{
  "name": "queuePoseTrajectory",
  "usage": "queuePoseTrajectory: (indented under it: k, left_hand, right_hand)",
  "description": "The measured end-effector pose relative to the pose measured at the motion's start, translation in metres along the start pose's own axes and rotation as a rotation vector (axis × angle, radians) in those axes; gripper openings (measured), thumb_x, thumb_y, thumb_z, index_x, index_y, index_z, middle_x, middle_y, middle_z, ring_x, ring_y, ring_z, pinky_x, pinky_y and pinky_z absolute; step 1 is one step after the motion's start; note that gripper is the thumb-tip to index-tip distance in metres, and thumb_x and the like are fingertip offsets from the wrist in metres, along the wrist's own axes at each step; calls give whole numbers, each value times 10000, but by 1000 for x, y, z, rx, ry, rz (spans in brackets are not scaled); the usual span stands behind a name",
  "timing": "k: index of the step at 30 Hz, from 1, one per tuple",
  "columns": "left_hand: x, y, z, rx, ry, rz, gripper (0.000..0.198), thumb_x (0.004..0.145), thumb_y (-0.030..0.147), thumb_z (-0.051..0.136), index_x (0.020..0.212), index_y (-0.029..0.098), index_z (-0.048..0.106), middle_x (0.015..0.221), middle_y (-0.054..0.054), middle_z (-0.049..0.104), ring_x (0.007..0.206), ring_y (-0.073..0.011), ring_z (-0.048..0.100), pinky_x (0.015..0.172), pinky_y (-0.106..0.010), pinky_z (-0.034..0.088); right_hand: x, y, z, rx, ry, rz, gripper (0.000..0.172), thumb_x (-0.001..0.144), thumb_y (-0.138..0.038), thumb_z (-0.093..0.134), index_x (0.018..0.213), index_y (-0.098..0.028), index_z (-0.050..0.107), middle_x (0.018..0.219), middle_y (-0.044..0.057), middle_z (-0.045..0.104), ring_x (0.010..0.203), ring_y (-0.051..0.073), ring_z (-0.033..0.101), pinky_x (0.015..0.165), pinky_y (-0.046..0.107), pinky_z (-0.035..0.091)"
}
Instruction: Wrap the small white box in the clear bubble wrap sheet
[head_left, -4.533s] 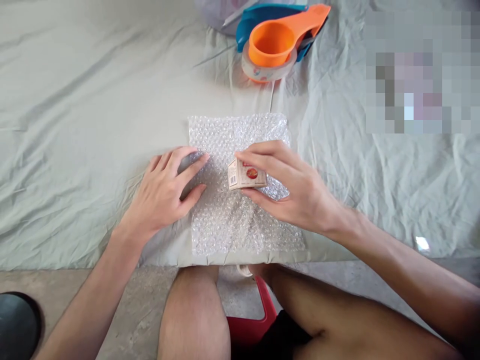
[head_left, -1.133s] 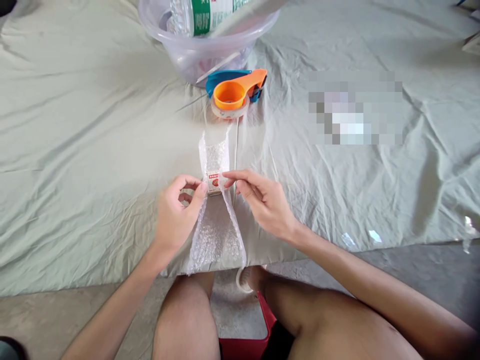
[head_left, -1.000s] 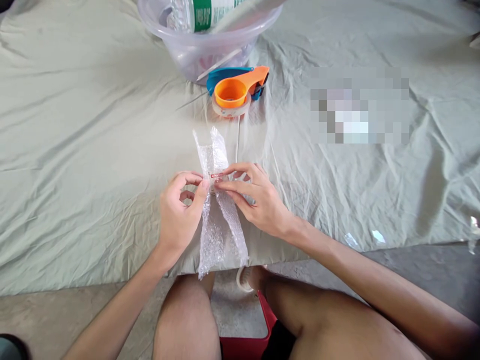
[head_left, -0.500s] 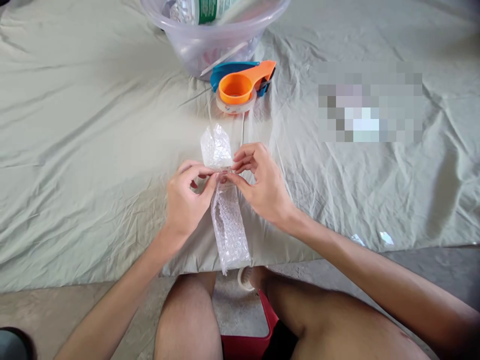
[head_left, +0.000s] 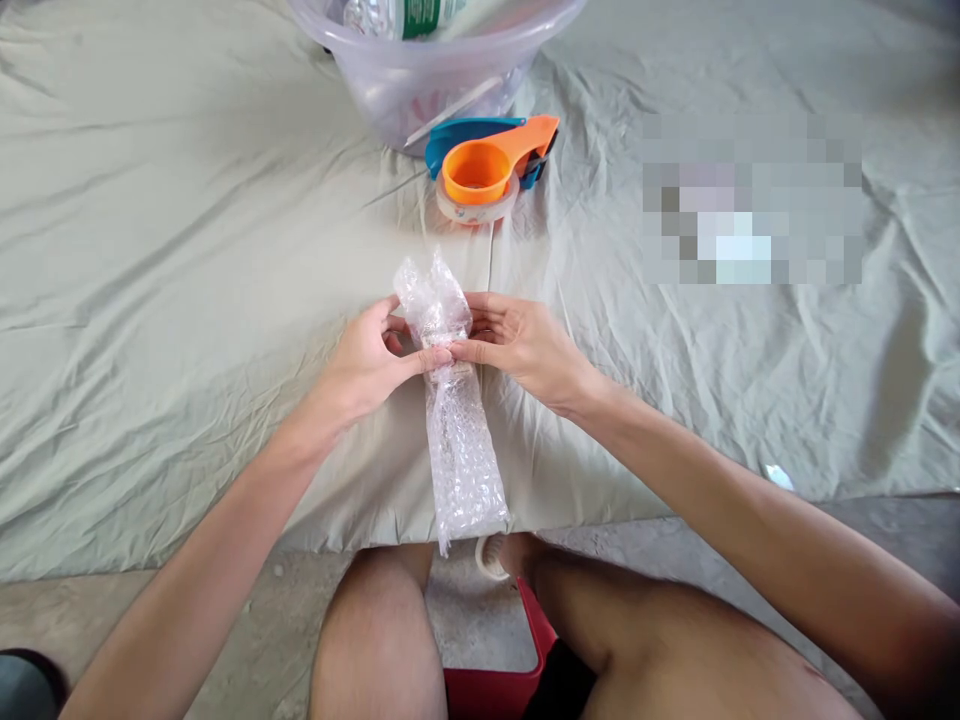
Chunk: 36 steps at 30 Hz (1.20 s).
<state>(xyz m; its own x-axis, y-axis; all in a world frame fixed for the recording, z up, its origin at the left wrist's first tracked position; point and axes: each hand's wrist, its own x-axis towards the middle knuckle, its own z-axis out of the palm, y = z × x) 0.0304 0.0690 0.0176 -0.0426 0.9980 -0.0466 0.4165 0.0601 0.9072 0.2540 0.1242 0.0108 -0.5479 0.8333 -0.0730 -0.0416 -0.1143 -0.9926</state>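
Bubble wrap point(head_left: 457, 440) pinched between both hands

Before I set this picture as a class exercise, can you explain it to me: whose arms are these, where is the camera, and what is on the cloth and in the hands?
There is no machine here. The picture comes from a camera worn on a person's head, looking forward and down, so the two bare arms coming in from below are that person's own.

The left hand and the right hand meet in the middle, fingertips pinching a bundle of bubble wrap that lies lengthwise toward the person. Whatever is inside is hidden by the wrap.

All this lies on a wrinkled pale green cloth. Farther away sit an orange and blue tape dispenser holding a roll of clear tape, and behind it a clear plastic basin with a bottle in it. The blurred patch on the right cannot be read.
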Motion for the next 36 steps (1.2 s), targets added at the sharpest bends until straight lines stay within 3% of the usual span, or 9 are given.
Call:
queuePoseTrajectory:
  k: [3,5,8,12,19,23,27,32,36]
  left_hand:
    - [-3,3,1,-17,-54,-3,388,872,483,971,1155,250,844,985,-32,805,802,-185,620,734,-348,515]
    - [-7,1,4,12,22,104,324,905,491,960,1100,265,834,967,-14,794,842,-195,651,781,-353,552]
    - [-14,-6,8,119,166,333,307,964,482,945,1159,286,812,1135,-24,804,1043,-224,737,945,-383,618]
    - [-21,-12,11,280,235,607,230,1034,359,902,1206,286,767,1298,-47,791,1231,-249,763,1103,-436,634]
    - [-28,-11,9,588,230,941,232,1118,115,710,1304,248,755,1305,-74,852,1194,-258,832,1039,-410,696]
    - [-31,-9,-4,744,50,945,379,1159,120,624,1510,231,716,1561,-131,773,1411,-320,785,1135,-461,695]
    - [-35,-12,-18,837,-136,925,590,1162,70,533,1740,188,514,1727,-170,627,1551,-342,688,1270,-486,642]
    - [-45,-19,-18,771,-122,972,697,1134,6,542,1786,190,382,1770,-188,573,1688,-337,501,1373,-512,558]
    - [-51,-17,-10,785,-91,963,686,1140,39,615,1772,163,380,1740,-201,600,1692,-325,485,1381,-488,546]
  right_hand:
    - [-5,4,3,-42,34,-82,591,806,-631,1023,1225,-256,843,1202,65,879,1142,302,818,1066,518,684]
    - [-10,6,3,-165,88,-156,432,899,-579,968,1186,-278,852,1176,44,875,1101,279,809,1069,508,670]
    - [-16,9,2,-403,151,-337,141,1002,-334,877,1137,-296,866,1197,33,838,1148,246,781,1096,469,644]
    - [-20,17,2,-634,180,-595,216,1033,-135,752,1148,-289,850,1202,48,755,1116,204,755,1017,412,666]
    - [-30,22,-4,-914,108,-880,353,1115,-58,567,1321,-276,753,1233,68,759,1070,200,789,912,390,724]
    - [-43,21,-13,-1079,-1,-904,537,1101,-3,491,1545,-255,658,1380,125,787,1274,266,799,1036,462,746]
    - [-55,21,-21,-1223,-123,-860,622,1123,-8,513,1709,-217,518,1622,179,717,1511,325,716,1220,556,680]
    - [-59,18,-19,-1291,-145,-874,563,1134,-33,553,1679,-172,539,1687,213,669,1568,353,675,1249,568,653]
    - [-54,20,-15,-1341,-78,-945,425,1129,-49,578,1545,-128,609,1529,235,770,1374,344,789,1095,519,715]
